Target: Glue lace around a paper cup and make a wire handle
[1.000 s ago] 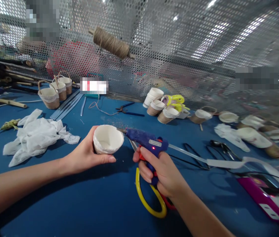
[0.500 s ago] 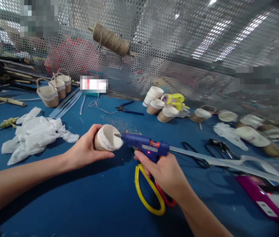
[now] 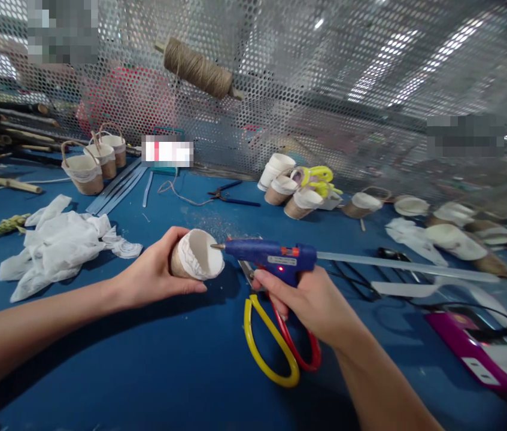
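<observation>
My left hand [image 3: 163,266] is wrapped round a small cup [image 3: 185,260], tilted with its mouth toward the right. The cup has a white inside, a brown twine-like outside and a ruffled white trim at the rim. In my right hand [image 3: 304,296] is a blue hot glue gun [image 3: 271,254] with a red light lit and a long clear glue stick out of its back. Its nozzle points left, at the cup's mouth; whether it touches the inside, I cannot tell. Under the right hand lie scissors [image 3: 273,350] with one yellow and one red handle.
Crumpled white fabric [image 3: 62,245] lies at left, with finished-looking handled cups [image 3: 85,173] and glue sticks [image 3: 121,188] behind. Pliers [image 3: 235,197] and more cups [image 3: 302,203] stand farther back. A purple power strip [image 3: 468,347] and cables are at right. A twine spool [image 3: 197,66] hangs on the mesh.
The glue gun has levelled out and shifted slightly right, its nozzle drawing back a little from inside the cup. The glue stick swung up at its far end. The left hand keeps its hold.
</observation>
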A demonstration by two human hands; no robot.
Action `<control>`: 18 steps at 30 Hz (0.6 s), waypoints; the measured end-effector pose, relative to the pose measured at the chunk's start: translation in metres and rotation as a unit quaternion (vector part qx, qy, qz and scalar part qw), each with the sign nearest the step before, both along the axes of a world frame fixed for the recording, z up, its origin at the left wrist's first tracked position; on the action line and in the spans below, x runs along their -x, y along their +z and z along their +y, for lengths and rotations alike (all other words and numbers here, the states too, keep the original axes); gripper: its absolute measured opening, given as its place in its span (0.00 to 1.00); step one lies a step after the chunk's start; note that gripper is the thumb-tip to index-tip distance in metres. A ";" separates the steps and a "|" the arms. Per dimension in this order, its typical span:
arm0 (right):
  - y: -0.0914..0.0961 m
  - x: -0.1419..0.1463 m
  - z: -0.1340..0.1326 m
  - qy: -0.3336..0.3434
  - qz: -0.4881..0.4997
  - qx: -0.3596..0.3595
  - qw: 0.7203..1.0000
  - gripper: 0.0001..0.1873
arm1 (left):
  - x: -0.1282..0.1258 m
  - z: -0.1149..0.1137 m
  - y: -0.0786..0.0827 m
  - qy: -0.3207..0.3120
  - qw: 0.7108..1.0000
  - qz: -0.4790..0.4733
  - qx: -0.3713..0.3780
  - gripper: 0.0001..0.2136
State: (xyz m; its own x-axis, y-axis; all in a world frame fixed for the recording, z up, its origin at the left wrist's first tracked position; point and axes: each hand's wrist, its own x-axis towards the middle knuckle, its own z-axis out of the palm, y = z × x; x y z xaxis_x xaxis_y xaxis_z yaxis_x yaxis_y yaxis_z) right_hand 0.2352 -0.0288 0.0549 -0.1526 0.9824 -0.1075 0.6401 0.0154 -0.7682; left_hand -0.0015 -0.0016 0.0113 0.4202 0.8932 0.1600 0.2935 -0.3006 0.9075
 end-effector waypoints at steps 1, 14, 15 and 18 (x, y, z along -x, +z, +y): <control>0.000 0.000 0.000 0.001 0.002 0.009 1.000 0.21 | 0.000 0.000 0.000 0.000 1.000 -0.001 0.001 0.28; 0.004 -0.004 0.001 0.032 0.031 0.031 0.999 0.23 | -0.001 0.000 -0.001 0.006 1.000 0.004 -0.005 0.29; 0.003 -0.004 0.001 0.033 0.053 0.038 0.997 0.21 | -0.001 0.000 -0.001 0.012 1.000 -0.001 -0.004 0.29; -0.002 -0.002 0.000 0.007 0.192 0.072 0.979 0.16 | -0.001 0.000 -0.001 0.009 0.999 -0.034 0.006 0.31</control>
